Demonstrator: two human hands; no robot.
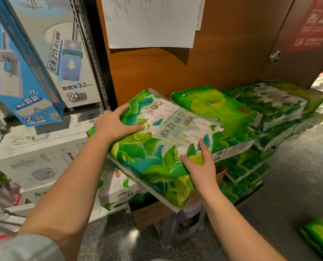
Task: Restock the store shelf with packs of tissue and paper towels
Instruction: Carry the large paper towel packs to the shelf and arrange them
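So I'm mid-placement here. My left hand (117, 123) is flat on the far left corner of the big leafy tissue pack (157, 146), fingers spread and pressing down on the top face. My right hand (200, 166) is on the near right part of the pack, fingers splayed on the top, thumb out to the side. Neither hand is really wrapped around it, more like palming it into place.

The pack sits tilted, its near corner hanging out past the stack below, its far edge up against the wooden back panel (222, 53). Just beside it on the right is a smaller bright green tissue pack (213, 108), and past that a pile of more leafy packs (270, 110) stacked several high. Underneath on the left there's a white pack (117, 187), and what looks like a cardboard box (149, 213) below, though it's pretty dark down there, so not sure.

I'd call this the squaring-up step: the pack is on the stack but not lined up. Next move probably needs a push back and a twist so the overhanging corner comes in flush with the neighbours, without nudging the green pack off its spot. The wrapper looks slippery, so flat pressure should beat grabbing.
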